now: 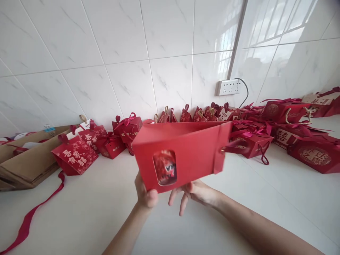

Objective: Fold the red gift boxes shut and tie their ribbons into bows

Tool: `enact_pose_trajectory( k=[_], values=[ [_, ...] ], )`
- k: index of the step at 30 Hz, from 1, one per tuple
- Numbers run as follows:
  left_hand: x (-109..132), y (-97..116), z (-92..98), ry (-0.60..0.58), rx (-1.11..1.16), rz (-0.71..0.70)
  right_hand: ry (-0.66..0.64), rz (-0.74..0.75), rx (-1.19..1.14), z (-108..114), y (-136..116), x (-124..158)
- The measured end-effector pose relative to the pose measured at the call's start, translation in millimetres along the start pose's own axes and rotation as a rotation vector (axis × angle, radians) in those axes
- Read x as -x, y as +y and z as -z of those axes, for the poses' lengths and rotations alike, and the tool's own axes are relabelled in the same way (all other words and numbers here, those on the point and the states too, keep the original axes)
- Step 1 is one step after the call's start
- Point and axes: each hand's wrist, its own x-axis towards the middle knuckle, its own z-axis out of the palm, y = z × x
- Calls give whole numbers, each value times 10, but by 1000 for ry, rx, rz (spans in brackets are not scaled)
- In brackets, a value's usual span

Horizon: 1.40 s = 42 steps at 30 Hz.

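A large red gift box (195, 156) with a small clear window and a ribbon handle at its right end is held up, lying on its side, above the white counter. Through the window shows something red and patterned. My left hand (145, 191) grips its lower left corner, thumb in front and the other fingers partly hidden behind it. Under the box's bottom edge is my right hand (190, 193), its fingers apart and pointing left and down. It is at or just below the box; whether it touches is unclear.
Several small red gift boxes (111, 144) line the tiled wall, with larger ribboned ones (316, 153) at right. A brown cardboard box (32, 166) stands at left, a loose red ribbon (29, 216) before it. A power strip (228, 87) is on the wall.
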Motion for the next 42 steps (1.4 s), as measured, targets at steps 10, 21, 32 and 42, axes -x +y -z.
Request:
enact_pose_trajectory(
  k=[10,21,32,42],
  values=[
    [17,45,-86,-193,15,329,227,77,157,-116,-23,6],
    [135,-64,-79,-337,266,280,432,219,525,-194,-19,51],
    [187,-2,-105,-395,241,271,341,388,668,-148,5,93],
    [9,216,-217,-327,147,900,764,-166,241,-242,-153,-1]
  ],
)
